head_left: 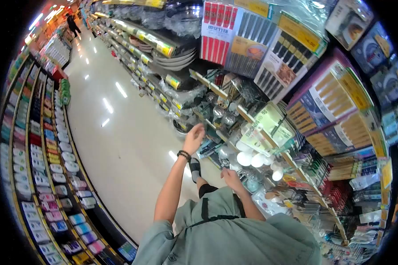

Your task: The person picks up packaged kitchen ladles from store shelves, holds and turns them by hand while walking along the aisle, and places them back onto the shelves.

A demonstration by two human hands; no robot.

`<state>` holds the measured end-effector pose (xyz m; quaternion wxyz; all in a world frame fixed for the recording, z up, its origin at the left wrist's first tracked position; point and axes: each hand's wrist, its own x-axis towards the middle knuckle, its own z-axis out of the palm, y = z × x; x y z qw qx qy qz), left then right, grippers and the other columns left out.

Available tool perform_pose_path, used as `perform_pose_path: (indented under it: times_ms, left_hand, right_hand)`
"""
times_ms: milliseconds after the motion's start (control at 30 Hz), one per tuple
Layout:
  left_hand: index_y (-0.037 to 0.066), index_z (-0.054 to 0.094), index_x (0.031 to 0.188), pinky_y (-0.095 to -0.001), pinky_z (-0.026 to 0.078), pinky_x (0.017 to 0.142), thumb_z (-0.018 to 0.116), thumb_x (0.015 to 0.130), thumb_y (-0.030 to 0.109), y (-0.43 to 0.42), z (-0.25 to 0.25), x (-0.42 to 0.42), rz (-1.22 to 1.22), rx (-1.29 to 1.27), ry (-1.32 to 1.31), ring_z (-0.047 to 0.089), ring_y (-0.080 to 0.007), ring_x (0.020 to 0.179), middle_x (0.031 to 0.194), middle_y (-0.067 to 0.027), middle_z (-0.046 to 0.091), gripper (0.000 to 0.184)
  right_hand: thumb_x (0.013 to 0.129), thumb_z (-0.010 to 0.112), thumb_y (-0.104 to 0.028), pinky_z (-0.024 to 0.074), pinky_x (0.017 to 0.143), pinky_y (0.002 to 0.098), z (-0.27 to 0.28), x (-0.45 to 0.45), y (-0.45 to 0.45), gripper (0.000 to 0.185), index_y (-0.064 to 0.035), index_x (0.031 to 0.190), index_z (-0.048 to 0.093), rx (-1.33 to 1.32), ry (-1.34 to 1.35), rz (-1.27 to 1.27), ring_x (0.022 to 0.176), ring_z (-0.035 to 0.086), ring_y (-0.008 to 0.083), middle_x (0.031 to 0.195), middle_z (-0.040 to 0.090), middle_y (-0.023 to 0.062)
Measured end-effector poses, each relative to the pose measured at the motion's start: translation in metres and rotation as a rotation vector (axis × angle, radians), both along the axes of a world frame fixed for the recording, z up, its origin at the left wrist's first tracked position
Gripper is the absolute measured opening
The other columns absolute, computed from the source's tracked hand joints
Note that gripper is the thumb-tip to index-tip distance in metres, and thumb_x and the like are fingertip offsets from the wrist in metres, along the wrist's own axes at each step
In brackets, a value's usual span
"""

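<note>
My left hand (194, 136), with a dark beaded bracelet (184, 155) on its wrist, is held out over the aisle beside the shelf. Its fingers are loosely bent, somewhat blurred, and I see nothing in them. Lower down and nearer my body, my right hand (231, 177) has its fingers curled in; no object shows in it. Close to the right hand hang white round-headed utensils (244, 158), perhaps ladles. Above them is a pale green packaged item (269, 130). Shiny metal utensils (223, 115) hang past my left hand.
Packs of chopsticks (252, 37) hang at the upper right, with wooden-handled utensil packs (325, 106) below. Stacked bowls (174, 57) fill the shelf ahead. Across the tiled floor (119, 145) stands a shelf of boxed goods (53, 176). A person (71, 24) is far down the aisle.
</note>
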<state>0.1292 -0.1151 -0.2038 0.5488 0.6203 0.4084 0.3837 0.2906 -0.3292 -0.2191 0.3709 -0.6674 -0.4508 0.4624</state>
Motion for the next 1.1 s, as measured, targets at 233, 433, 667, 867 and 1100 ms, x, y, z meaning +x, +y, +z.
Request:
perform_pose_path:
  times_ms: [233, 433, 667, 867, 1100]
  left_hand:
    - [0.0, 0.044, 0.133, -0.0328, 0.047, 0.089, 0.064, 0.088, 0.016, 0.152, -0.006, 0.068, -0.005, -0.009, -0.081, 0.056, -0.0226, 0.109, 0.122, -0.0177, 0.056, 0.052]
    - [-0.009, 0.04, 0.133, -0.0394, 0.041, 0.097, 0.077, 0.075, 0.023, 0.236, -0.05, 0.126, 0.101, 0.071, -0.01, 0.053, -0.0306, 0.117, 0.127, -0.0256, 0.052, 0.076]
    - [0.002, 0.058, 0.1, -0.0263, 0.051, 0.071, 0.082, 0.072, 0.01, 0.267, -0.017, 0.139, -0.265, -0.156, -0.347, 0.061, -0.0146, 0.079, 0.097, -0.0069, 0.064, 0.037]
    - [-0.002, 0.063, 0.092, -0.0294, 0.043, 0.062, 0.072, 0.085, 0.028, 0.281, -0.05, 0.117, -0.386, -0.155, 0.136, 0.051, -0.0124, 0.067, 0.073, -0.0035, 0.06, 0.032]
    - [-0.001, 0.064, 0.101, -0.0262, 0.043, 0.068, 0.067, 0.09, 0.024, 0.254, -0.041, 0.059, -0.283, -0.242, -0.074, 0.052, -0.0076, 0.075, 0.084, -0.0019, 0.065, 0.027]
  right_hand:
    - [0.101, 0.043, -0.037, 0.0303, 0.052, 0.0232, 0.01, -0.006, 0.13, 0.045, -0.0035, 0.078, 0.062, -0.088, 0.289, -0.136, 0.056, 0.037, 0.0044, 0.059, 0.041, -0.0058]
    - [0.102, 0.041, -0.037, 0.0354, 0.054, 0.0228, 0.025, -0.013, 0.201, 0.047, -0.0004, 0.082, 0.062, -0.038, 0.185, -0.125, 0.056, 0.04, 0.0054, 0.06, 0.044, -0.005]
    - [0.103, 0.038, -0.032, 0.0388, 0.057, 0.0249, 0.038, -0.031, 0.228, 0.043, 0.0002, 0.083, 0.059, -0.028, 0.354, -0.314, 0.059, 0.046, 0.0087, 0.065, 0.048, -0.0008]
    - [0.103, 0.036, -0.033, 0.0394, 0.059, 0.0256, 0.043, -0.061, 0.244, 0.044, -0.0014, 0.082, 0.057, -0.044, 0.46, -0.562, 0.059, 0.046, 0.0097, 0.063, 0.048, 0.0]
    - [0.103, 0.04, -0.034, 0.0424, 0.064, 0.0255, 0.024, -0.087, 0.267, 0.038, -0.0047, 0.087, 0.058, 0.05, 0.284, -0.798, 0.07, 0.052, 0.0108, 0.075, 0.056, 0.0014]
